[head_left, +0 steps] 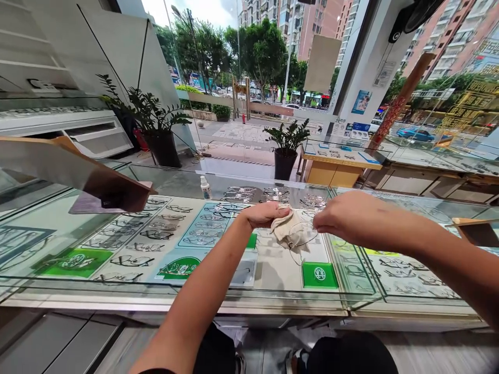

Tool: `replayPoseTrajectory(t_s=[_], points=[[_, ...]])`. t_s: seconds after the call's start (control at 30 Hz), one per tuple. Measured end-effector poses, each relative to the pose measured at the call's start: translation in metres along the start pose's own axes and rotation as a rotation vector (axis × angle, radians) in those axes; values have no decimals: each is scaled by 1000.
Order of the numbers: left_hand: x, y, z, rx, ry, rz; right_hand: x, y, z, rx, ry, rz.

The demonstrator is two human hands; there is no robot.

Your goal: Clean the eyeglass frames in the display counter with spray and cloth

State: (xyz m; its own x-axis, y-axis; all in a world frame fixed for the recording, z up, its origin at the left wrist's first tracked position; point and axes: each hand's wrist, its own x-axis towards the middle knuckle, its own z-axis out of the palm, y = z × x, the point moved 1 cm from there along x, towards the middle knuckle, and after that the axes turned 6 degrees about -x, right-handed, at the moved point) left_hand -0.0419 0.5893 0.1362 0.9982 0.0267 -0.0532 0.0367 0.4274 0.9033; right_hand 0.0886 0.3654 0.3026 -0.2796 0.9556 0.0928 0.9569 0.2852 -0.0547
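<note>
Above the glass counter, my left hand [267,214] is closed on a cream cloth pouch [284,228], thumb on top. A thin drawstring [306,224] loops out from the pouch and reaches my right hand [339,218]. The fingers of that hand are pinched at the string's right end, though their tips are partly hidden. What is inside the pouch, if anything, does not show. Just left of my left hand lies a dark-framed pair of glasses [230,210]; whether it is on or under the glass I cannot tell.
The glass display counter [273,300] holds rows of eyeglasses and green cards [319,275]. A small white spray bottle [205,188] stands toward the back. At left, a brown-edged mirror or panel [113,182] juts over the counter. Potted plants [284,162] stand beyond it.
</note>
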Motion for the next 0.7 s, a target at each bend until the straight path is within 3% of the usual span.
replayPoseTrajectory(t_s=[0.13,0.27,0.37,0.47,0.57,0.7], points=[[-6,2,14,158,-128,-29,18,-9,16,-183,-72,-25],[-4,3,23,216,-180,-2,31,-10,26,-257,-32,-18],[3,5,22,170,-74,141,33,-7,24,-299,103,-22],[12,6,16,127,84,337,29,6,26,-275,374,123],[20,4,11,153,182,447,28,28,53,-7,659,389],[27,0,9,239,261,508,43,53,116,709,864,548]])
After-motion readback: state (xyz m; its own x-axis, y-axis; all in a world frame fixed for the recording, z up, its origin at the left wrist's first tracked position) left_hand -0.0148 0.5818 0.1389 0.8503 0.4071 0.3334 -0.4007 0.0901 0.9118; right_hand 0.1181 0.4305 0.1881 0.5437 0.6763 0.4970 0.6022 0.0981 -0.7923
